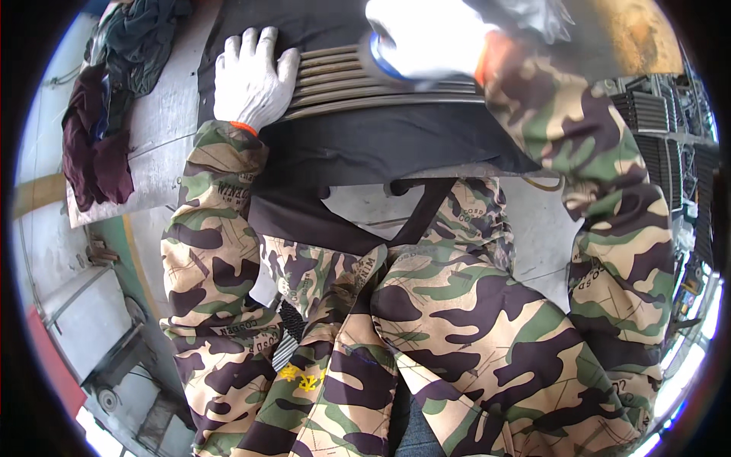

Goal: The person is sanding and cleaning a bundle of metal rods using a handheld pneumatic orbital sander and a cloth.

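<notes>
A ribbed grey metal part (335,80) with several long parallel fins lies on a black cloth (381,141) spread over the workbench. My left hand (250,76), in a white knit glove, presses flat on the left end of the part. My right hand (426,38), also in a white glove, is blurred above the right half of the part and appears closed around a tool with a blue edge (381,61). What exactly the tool is cannot be made out. Both sleeves are camouflage fabric.
A pile of dark and maroon rags (103,114) lies on the grey bench top (164,129) at the left. Stacks of dark finned metal parts (662,129) stand at the right. My camouflage jacket fills the lower middle. Floor and machine parts show at lower left.
</notes>
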{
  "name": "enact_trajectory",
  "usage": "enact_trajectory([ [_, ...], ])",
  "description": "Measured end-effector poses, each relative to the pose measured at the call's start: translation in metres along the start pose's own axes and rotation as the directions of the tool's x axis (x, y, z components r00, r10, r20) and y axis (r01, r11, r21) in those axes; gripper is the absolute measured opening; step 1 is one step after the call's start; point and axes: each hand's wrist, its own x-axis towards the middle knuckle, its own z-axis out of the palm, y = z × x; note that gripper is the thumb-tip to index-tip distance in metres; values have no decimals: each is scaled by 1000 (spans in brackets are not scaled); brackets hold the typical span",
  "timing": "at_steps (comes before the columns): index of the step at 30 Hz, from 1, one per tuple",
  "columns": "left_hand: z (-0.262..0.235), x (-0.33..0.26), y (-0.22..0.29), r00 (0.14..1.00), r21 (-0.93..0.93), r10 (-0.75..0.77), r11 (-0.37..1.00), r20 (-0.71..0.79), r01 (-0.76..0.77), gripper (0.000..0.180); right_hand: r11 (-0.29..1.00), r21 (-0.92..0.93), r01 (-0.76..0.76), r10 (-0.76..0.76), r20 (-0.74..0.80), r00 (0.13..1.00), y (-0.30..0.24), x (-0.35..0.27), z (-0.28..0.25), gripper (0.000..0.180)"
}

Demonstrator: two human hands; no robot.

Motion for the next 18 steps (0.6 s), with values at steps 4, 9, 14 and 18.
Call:
enact_trajectory([
  [4, -12, 5, 13, 998, -116, -52, 992, -26, 49, 58, 999, 11, 31, -31, -10, 999, -9, -1, 1, 21],
  [9, -7, -5, 1, 992, -111, 37, 992, -121, -51, 58, 996, -72, 58, -55, 30, 998, -11, 8, 12, 25],
  [14, -22, -2, 15, 971, -136, -215, 970, -106, 200, 58, 997, -57, 49, -47, 35, 998, -6, 25, 20, 20],
  [18, -33, 3, 16, 984, -276, -127, 957, -124, 89, 54, 993, -51, 108, -107, 23, 994, -10, 6, 12, 17],
])
